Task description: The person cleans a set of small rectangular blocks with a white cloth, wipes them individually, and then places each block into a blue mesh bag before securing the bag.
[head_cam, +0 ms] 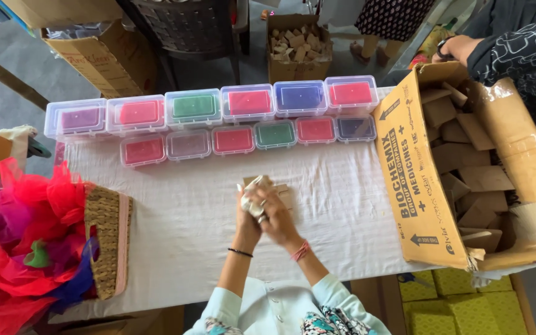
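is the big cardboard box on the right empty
No, the large open cardboard box lying on the white cloth-covered table is full of small brown cardboard pieces.

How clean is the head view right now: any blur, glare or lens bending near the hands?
Head view: soft, even light with faint shadows; both hands and the pale cloth they hold are slightly motion-blurred; the clear plastic boxes show mild sheen, no harsh glare; the white tablecloth edges bow slightly, as from a wide lens.

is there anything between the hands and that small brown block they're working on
Nothing visible. Both the left hand and the right hand are already on the small brown block, with a crumpled whitish cloth held against it. The white tablecloth around them is bare up to the rows of plastic boxes.
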